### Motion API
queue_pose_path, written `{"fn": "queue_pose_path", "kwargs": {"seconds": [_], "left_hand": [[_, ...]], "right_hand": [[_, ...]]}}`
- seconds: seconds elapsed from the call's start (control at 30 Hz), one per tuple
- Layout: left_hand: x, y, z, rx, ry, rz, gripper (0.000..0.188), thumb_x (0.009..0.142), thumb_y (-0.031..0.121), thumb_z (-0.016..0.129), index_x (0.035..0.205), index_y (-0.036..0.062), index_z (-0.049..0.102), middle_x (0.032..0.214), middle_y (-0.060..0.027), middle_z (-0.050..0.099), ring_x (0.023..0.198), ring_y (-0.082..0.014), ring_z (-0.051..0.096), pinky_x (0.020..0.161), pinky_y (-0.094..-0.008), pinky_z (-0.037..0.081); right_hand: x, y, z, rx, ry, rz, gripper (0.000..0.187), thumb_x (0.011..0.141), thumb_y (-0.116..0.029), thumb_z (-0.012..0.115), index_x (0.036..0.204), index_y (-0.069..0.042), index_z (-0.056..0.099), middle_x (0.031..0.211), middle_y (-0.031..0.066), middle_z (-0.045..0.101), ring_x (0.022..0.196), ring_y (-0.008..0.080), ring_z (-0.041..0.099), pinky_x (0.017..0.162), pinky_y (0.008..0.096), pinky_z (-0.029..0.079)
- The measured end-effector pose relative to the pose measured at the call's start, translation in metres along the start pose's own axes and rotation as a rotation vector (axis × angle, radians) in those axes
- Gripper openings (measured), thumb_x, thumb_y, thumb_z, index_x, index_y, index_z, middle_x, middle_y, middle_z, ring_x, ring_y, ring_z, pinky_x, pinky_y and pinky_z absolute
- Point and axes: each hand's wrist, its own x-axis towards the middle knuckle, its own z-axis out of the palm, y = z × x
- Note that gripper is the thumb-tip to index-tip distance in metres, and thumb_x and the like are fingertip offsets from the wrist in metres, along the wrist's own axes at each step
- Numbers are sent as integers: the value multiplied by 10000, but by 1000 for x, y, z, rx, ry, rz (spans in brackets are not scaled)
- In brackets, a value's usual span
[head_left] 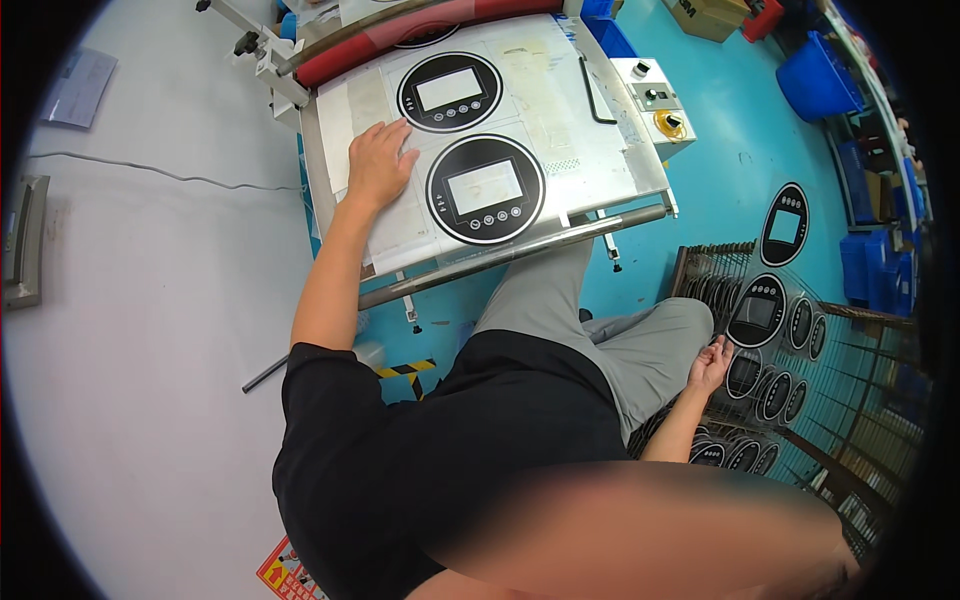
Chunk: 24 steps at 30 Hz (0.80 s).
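My left hand (pixel 380 160) lies flat on the white machine bed, fingers stretched forward and thumb out to the side. Its fingertips reach the edge of a round black panel (pixel 408 92) with a pale window and small icons. A similar round panel (pixel 436 205) lies nearer to me on the bed. Low at my right side, my right hand (pixel 710 365) pinches the edge of a clear sheet bearing two round black panels (pixel 742 325); the upper panel (pixel 770 245) stands out beyond the rack. The fingertips of that hand are partly hidden.
A red roller (pixel 430 35) crosses the bed's far end, and a metal bar (pixel 510 257) runs along its near edge. A control box (pixel 655 95) with knobs adjoins the bed's right. A wire rack (pixel 850 370) beside my right leg holds several panel sheets. A blue bucket (pixel 815 80) stands beyond.
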Motion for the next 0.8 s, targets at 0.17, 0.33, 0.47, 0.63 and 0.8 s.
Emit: {"fn": "queue_pose_path", "kwargs": {"seconds": [0.17,0.33,0.47,0.63,0.8], "left_hand": [[8,-7,3,0,-3,-2,403,803,257,597,1155,64,578,1281,-63,529,1200,-303,436,1024,-432,270],[18,-23,6,44,63,65,381,788,255,613,1118,65,600,1227,-78,574,1137,-303,502,968,-427,363],[32,-20,3,77,81,111,364,784,239,612,1093,47,607,1187,-106,594,1101,-318,527,946,-418,395],[39,-35,3,64,-13,157,363,799,201,583,1110,15,589,1182,-161,582,1085,-334,533,951,-431,388],[45,-20,-3,106,-23,62,416,832,186,570,1178,-41,524,1186,-221,553,1108,-357,511,971,-409,377]], "right_hand": [[-1,0,4,-5,27,-1,335,924,18,439,1245,-78,440,1119,176,564,778,160,574,652,239,526],[2,3,1,18,-16,-9,340,914,32,447,1238,-70,437,1095,175,584,796,171,603,662,240,537],[1,1,-6,41,25,-26,372,904,45,455,1255,-72,423,1101,172,583,799,169,597,667,244,536],[-21,2,42,-45,86,-7,527,869,51,504,1358,-42,331,1222,165,502,749,86,500,617,182,451],[-54,-7,79,-120,-119,68,395,865,-27,550,1250,-2,461,936,92,627,591,78,502,490,184,407]]}}
